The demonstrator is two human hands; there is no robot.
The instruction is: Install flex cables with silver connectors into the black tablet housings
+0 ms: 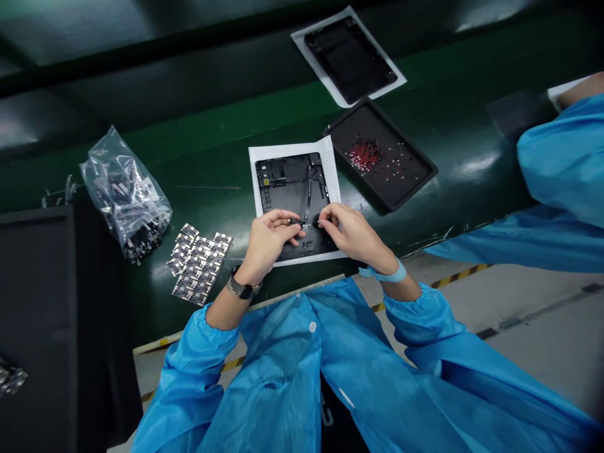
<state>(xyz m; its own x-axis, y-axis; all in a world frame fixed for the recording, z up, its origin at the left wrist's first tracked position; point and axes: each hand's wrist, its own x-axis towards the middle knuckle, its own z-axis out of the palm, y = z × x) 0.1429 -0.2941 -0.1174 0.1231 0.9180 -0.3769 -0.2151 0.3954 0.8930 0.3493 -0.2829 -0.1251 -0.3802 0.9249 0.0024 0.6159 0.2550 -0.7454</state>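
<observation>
A black device housing (pixel 287 182) lies on a white sheet (pixel 334 165) at the table's front edge, with a dark ribbon cable (pixel 309 192) running down its inside. Over its lower part, my left hand (pixel 272 238) pinches a small circuit board (pixel 296 221) between thumb and fingers. Close by on the right, my right hand (pixel 346 228) has its thumb and forefinger pressed together just beside the board. Whatever sits between those fingertips is too small to make out. A light blue band is around my right wrist.
Several panels of small circuit boards (pixel 202 267) lie left of my left hand, near a clear plastic bag (pixel 125 189) of dark cables. A black tray (pixel 401 182) holds small red and black parts (pixel 365 154). Behind it lies another housing (pixel 352 60). A person's blue sleeve (pixel 566 157) is at right.
</observation>
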